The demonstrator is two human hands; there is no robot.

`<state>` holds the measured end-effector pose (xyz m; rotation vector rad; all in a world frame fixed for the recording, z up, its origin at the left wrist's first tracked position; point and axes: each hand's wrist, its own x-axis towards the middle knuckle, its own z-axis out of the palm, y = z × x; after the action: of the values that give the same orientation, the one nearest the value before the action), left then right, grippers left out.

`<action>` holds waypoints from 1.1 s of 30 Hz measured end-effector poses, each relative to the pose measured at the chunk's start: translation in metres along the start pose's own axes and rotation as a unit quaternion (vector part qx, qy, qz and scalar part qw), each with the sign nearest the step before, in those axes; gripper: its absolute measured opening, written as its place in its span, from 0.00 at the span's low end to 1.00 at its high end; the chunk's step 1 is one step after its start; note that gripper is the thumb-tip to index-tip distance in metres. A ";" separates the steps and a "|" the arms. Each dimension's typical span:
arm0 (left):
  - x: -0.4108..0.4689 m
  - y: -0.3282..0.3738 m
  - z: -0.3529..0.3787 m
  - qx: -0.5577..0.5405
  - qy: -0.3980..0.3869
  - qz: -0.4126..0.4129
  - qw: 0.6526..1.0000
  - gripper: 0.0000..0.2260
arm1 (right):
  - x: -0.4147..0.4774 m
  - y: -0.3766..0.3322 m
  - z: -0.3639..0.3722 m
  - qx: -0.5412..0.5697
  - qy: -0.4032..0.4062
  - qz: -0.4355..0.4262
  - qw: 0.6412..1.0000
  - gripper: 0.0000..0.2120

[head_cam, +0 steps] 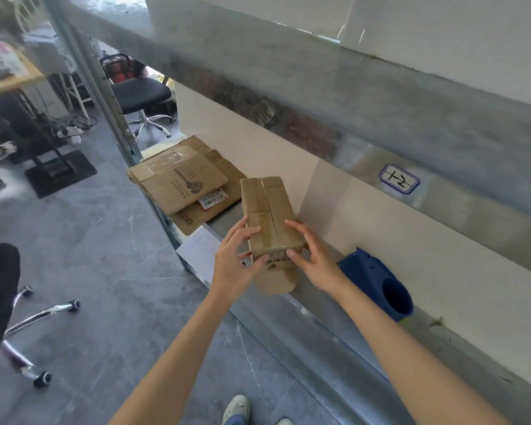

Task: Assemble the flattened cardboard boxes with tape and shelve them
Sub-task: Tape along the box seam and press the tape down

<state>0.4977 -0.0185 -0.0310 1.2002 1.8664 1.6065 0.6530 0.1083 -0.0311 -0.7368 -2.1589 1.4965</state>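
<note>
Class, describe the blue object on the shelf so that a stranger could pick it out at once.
Find the long metal shelf against the white wall. On it, just right of the right hand that grips the taped box, lies the blue object. It alone is dark blue, with a round hole; its neighbours are brown cardboard.

The taped box [269, 228] sits above the front edge of the shelf [325, 329], between the two hands: the left hand [233, 256] grips its left side and the right hand [313, 259] its right. Farther along the shelf, to the left and behind the box, lies a stack of flattened boxes [181, 182]. A sheet of paper [196, 250] lies between the stack and the left hand. A tubular part [377, 283] rests on the shelf to the right of the box, against the back wall. A swivel chair [138, 93] stands on the floor beyond the stack.
</note>
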 end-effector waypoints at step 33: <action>-0.002 -0.013 -0.015 0.348 -0.162 0.094 0.919 0.22 | -0.038 -0.005 -0.037 -0.400 0.075 0.068 0.911 0.23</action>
<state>0.4826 -0.0286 -0.0393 1.8450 2.2041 0.7287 0.7036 0.1093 -0.0150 -1.2283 -2.6166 0.5123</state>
